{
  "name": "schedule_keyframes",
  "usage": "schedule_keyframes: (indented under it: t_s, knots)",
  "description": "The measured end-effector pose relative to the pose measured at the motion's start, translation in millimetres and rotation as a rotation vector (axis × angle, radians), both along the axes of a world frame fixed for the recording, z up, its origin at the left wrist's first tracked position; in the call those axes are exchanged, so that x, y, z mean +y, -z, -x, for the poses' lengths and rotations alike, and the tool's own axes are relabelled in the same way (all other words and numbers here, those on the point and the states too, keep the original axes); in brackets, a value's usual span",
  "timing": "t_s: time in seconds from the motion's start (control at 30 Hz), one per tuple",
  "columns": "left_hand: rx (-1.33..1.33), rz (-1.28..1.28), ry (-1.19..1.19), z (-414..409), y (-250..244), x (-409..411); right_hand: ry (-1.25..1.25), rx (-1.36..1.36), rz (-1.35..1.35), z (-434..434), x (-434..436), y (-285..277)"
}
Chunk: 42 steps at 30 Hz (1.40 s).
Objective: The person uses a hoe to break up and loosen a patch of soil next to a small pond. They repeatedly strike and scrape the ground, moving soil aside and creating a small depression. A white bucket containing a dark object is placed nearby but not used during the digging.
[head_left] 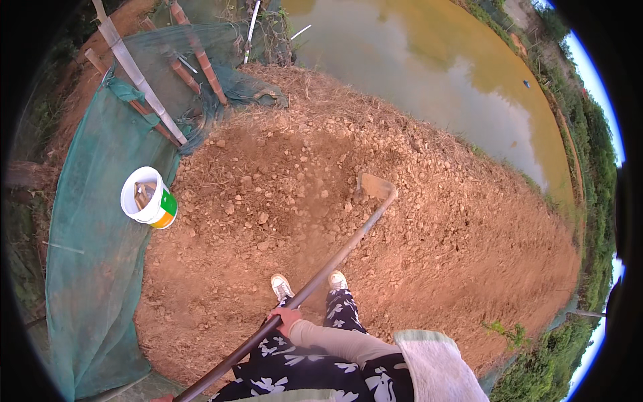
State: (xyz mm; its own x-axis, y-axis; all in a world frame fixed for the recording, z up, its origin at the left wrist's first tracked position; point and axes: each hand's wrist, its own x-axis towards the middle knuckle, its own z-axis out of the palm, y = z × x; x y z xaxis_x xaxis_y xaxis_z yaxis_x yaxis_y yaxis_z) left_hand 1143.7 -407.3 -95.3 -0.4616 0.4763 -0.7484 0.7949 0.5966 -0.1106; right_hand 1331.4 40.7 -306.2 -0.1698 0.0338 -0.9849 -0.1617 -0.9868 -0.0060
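A hoe with a long handle [346, 248] slants from the lower left up to the middle of the view. Its dirt-coated metal blade [377, 186] rests on loose, cloddy reddish soil [281, 201] ahead of my feet. My right hand [287, 320] is wrapped around the handle in front of my thighs. At the bottom edge, only a sliver of my left hand [163, 398] shows, at the handle's rear part; most of it is cut off by the frame.
A white bucket [142, 219] with some pieces inside stands at left beside green netting [100, 201]. Bamboo poles [143, 83] rise at the upper left. Dry grass [341, 95] edges a muddy pond [427, 75]. My shoes [282, 287] stand on the soil.
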Motion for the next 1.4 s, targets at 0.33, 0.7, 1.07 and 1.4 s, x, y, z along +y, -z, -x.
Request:
schedule_keyframes:
  t_s: [0.33,0.7,1.07,1.4]
  knots:
    - [-0.264,-0.209,-0.260,-98.3,82.4,289.9,0.048,-0.041,-0.481,-33.7,237.0,-1.7]
    - [-0.312,-0.198,-0.216,-192.7,103.3,510.7,-0.137,-0.094,-0.443,-79.3,243.4,31.8]
    - [-0.175,0.170,-0.554,-221.7,91.3,304.6,-0.122,-0.046,-0.182,-86.9,195.8,0.8]
    - [-0.051,0.110,-0.353,-219.6,-6.9,129.1,-0.195,0.088,0.067,-128.5,51.0,9.3]
